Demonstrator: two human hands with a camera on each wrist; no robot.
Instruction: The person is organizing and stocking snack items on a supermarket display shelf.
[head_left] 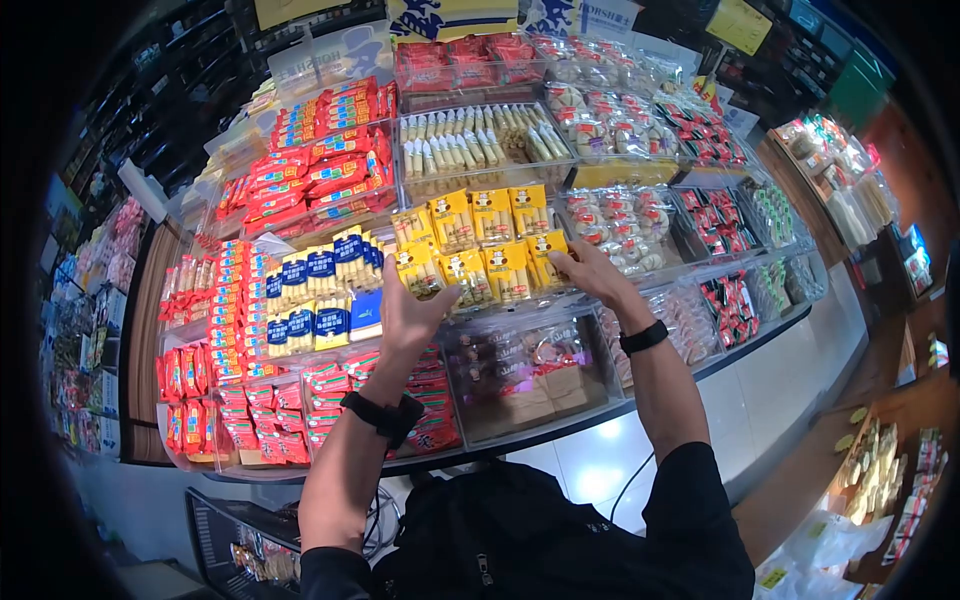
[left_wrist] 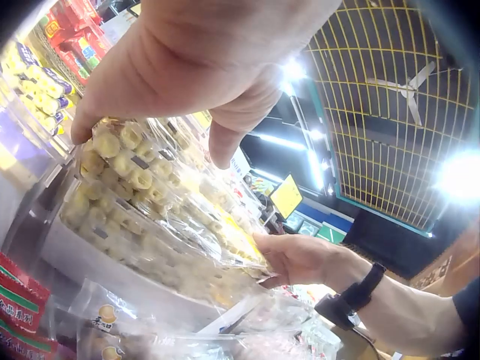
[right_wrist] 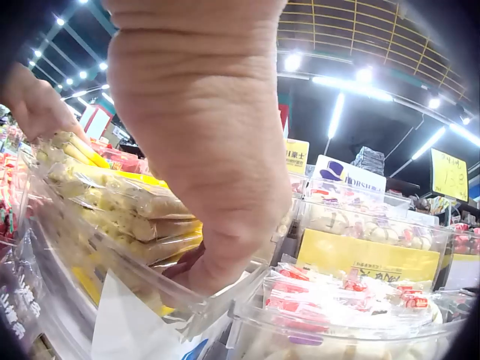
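Observation:
Yellow snack packets [head_left: 508,272] with pale sticks showing through stand in rows in a clear bin at the middle of the display. At their left end is my left hand [head_left: 410,318], its thumb and fingers spread apart over the bin's corner. My right hand [head_left: 598,275] reaches in at the opposite end, thumb by the rightmost front packet. In the right wrist view its fingertips dip between the stacked packets [right_wrist: 142,206] and the bin wall, partly hidden. The left wrist view shows the stick ends [left_wrist: 124,161] piled in layers below my left hand.
Blue-and-white stick packets [head_left: 308,325] lie to the left, with red packets [head_left: 320,175] behind. In front is a bin of brown-wrapped packs [head_left: 530,385]. Clear-wrapped round snacks [head_left: 620,220] fill the bin on the right. Plastic bin walls divide everything.

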